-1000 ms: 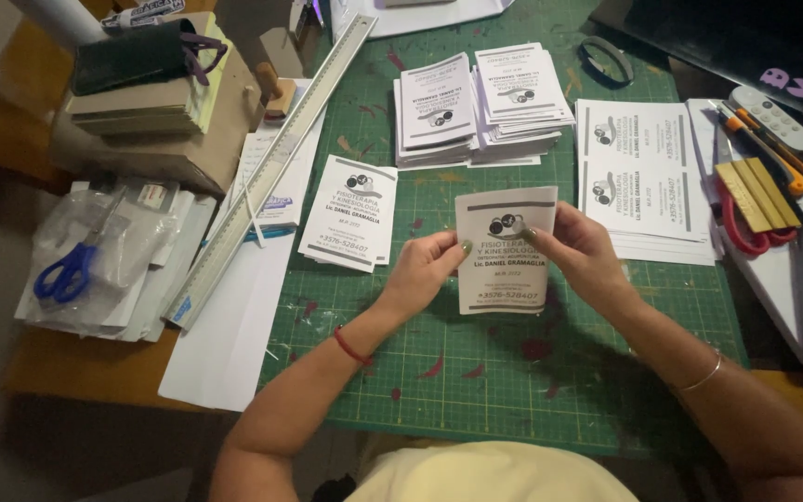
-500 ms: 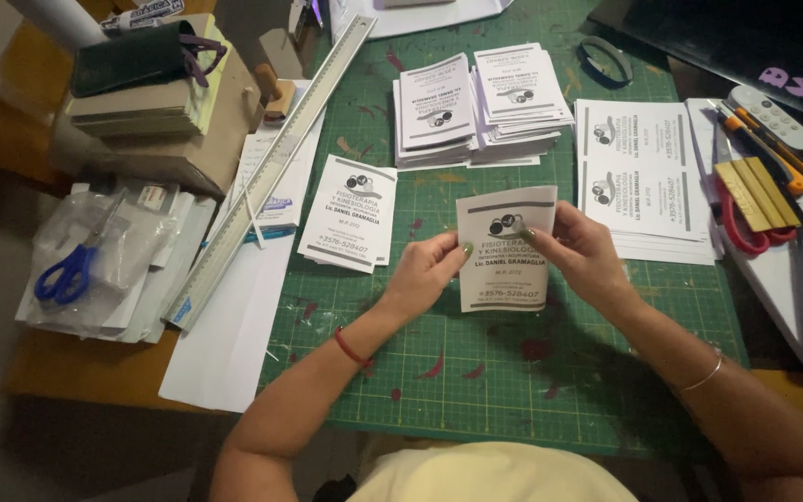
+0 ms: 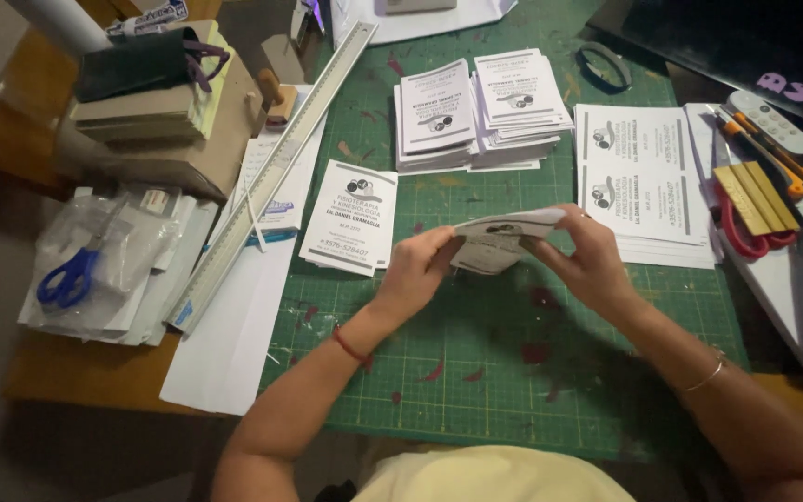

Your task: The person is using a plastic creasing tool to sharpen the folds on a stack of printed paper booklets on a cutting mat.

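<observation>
White printed slip [image 3: 499, 240] lies nearly flat, long axis left-right, between both hands.

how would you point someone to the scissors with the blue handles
Start at the green cutting mat and go left past the long metal ruler to the table's left edge. There the blue-handled scissors lie inside a clear plastic bag on a pile of white papers. Nothing else there has blue loops; the red-handled tool lies far right.

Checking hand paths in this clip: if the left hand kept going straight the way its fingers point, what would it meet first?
The left hand points right, across the small stack of leaflets it pinches, so beyond that it would likely meet the right hand gripping the other side.
</observation>
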